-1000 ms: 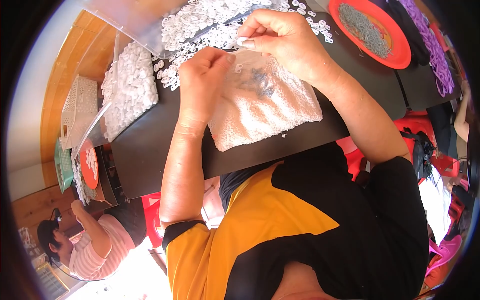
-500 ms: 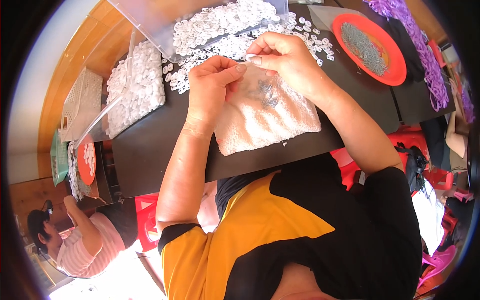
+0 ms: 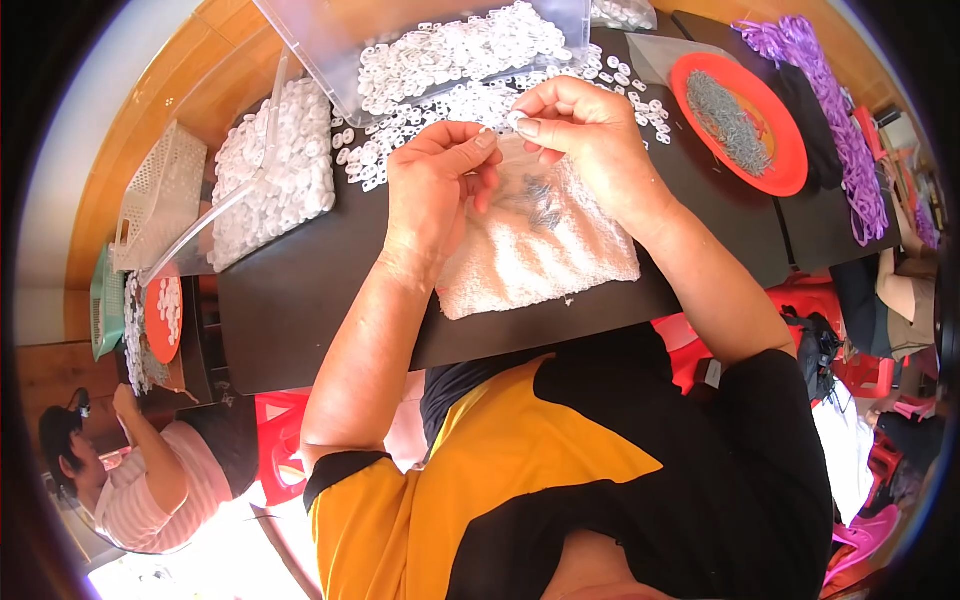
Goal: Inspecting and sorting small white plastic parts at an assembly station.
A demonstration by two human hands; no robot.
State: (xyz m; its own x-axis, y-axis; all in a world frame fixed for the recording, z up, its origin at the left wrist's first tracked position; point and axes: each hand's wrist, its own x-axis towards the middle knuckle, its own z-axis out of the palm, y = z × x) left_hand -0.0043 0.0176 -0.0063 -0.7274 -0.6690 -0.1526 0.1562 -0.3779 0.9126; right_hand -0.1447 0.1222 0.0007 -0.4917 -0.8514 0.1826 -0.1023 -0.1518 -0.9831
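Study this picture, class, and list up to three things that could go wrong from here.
1. The small white piece pinched in the right hand could slip and get lost among similar loose white pieces.
2. The thin grey bits lying loose on the pale cloth might scatter if the cloth is tugged.
3. The red plate is shallow, so a knock could spill its grey pile.
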